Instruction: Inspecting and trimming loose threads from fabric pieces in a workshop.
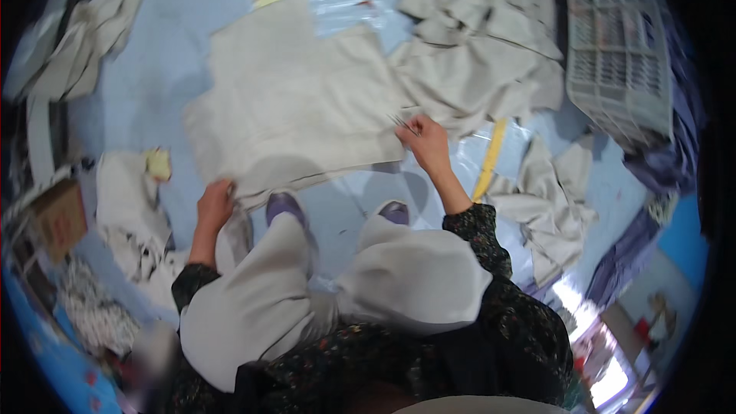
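Cream fabric pieces (pixel 291 100) lie spread flat on the pale blue floor in front of my feet, with layered edges along the near side. At their near left corner, my left hand (pixel 217 203) is closed in a pinch on the fabric edge. Beside the right edge, my right hand (pixel 426 143) is closed around a small, thin metal tool (pixel 398 120). Two slim prongs of it stick out toward the fabric; its exact kind is too small to tell. Purple shoes (pixel 284 205) stand close to the fabric's near edge.
A crumpled cream fabric heap (pixel 483 38) lies at the far right, beside a white plastic crate (pixel 619 54). A yellow tape-like strip (pixel 491 157) and loose cloth (pixel 548 207) are at right. More cloth (pixel 130 195) and a cardboard box (pixel 60 218) are at left.
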Motion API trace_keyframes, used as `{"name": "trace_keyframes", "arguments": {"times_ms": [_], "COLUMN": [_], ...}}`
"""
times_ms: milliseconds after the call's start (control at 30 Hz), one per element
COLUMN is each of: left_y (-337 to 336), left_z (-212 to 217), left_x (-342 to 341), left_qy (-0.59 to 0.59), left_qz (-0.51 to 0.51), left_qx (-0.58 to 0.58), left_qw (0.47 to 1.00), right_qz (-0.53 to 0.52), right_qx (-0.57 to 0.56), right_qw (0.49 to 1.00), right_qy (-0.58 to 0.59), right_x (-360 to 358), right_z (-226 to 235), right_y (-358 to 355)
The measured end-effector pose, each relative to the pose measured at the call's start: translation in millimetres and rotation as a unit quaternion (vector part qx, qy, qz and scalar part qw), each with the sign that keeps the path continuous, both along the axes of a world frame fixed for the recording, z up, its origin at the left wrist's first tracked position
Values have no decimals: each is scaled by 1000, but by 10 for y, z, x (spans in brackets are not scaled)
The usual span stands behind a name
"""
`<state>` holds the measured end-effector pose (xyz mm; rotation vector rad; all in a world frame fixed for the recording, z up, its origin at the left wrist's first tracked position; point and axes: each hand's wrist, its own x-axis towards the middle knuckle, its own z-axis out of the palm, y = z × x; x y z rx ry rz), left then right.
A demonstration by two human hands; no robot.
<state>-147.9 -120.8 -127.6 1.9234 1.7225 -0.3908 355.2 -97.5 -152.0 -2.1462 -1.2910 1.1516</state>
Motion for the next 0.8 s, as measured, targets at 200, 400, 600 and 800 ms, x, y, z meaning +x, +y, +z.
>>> {"name": "trace_keyframes", "arguments": {"times_ms": [200,400,600,800], "left_y": [333,850,1197,1400], "left_z": [294,470,666,588], "left_x": [263,625,1503,2560], "left_qy": [12,-67,-385,-623], "left_qz": [16,-51,33,355], "left_qx": [78,79,-3,-446], "left_qw": [997,993,922,536], "right_qz": [-45,-1,38,180], "right_qx": [335,220,391,161], "right_qw": [883,840,907,948], "right_qy": [-326,-496,-154,208], "right_x": [861,1600,1042,-134], "right_z": [492,661,1597,1966], "right_y": [1091,1719,1264,31]}}
